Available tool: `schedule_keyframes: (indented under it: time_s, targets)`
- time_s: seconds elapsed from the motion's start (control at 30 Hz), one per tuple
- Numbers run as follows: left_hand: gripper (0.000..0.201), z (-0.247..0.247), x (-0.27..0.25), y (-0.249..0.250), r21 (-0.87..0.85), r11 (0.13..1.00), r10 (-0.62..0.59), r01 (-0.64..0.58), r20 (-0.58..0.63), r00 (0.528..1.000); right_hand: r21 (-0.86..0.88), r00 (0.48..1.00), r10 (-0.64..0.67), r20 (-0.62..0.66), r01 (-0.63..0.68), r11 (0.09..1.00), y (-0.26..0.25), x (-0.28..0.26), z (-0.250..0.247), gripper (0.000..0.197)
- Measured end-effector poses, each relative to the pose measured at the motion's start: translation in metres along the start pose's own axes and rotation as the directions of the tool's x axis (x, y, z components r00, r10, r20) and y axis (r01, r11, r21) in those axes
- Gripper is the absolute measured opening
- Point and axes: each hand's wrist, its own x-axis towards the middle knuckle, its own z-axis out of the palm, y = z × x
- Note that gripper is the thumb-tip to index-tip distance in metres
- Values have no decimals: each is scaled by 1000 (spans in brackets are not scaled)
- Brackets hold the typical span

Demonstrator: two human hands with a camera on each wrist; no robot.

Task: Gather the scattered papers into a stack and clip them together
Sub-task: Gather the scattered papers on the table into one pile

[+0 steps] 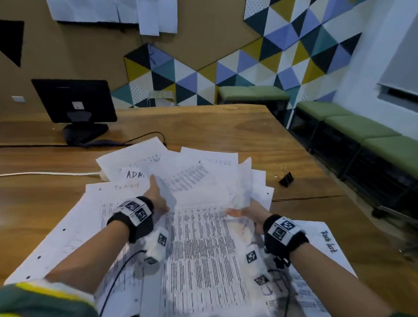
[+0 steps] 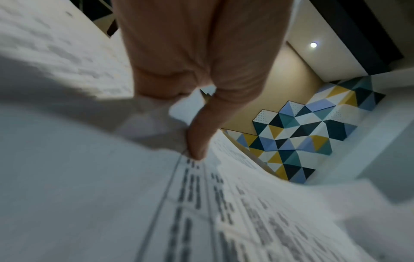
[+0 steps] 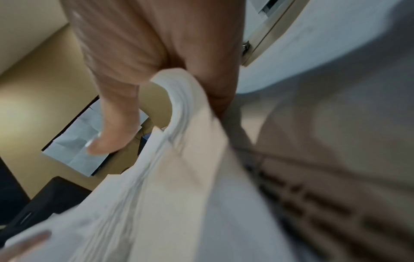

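Note:
Printed white papers (image 1: pixel 200 253) lie fanned out and overlapping on the wooden table (image 1: pixel 228 125). Above them I hold a loose bunch of sheets (image 1: pixel 197 181) between both hands. My left hand (image 1: pixel 156 189) grips its left edge; in the left wrist view the thumb (image 2: pixel 199 141) presses on the printed top sheet (image 2: pixel 224 212). My right hand (image 1: pixel 240 210) holds the right edge. In the right wrist view the curled edges of the bunch (image 3: pixel 179 134) sit in the crook between thumb (image 3: pixel 112 127) and fingers. A black binder clip (image 1: pixel 286 178) lies on the table to the right, apart from the papers.
A black monitor (image 1: pixel 75 101) stands at the back left, with a dark cable (image 1: pixel 144 136) trailing behind the papers. A white cable (image 1: pixel 37 173) runs in from the left. The table's right edge drops toward green benches (image 1: pixel 360 125).

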Motion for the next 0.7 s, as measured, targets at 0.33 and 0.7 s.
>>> schedule_keyframes:
  time_s: [0.33,0.7]
  targets:
    - [101,-39,16,-20,-404,911,105,-88,18,994,225,990,128,-60,-111,968,26,6,-29,18]
    - [108,-50,14,-29,60,988,83,-140,556,827,250,959,267,-92,-238,939,17,2,-44,16]
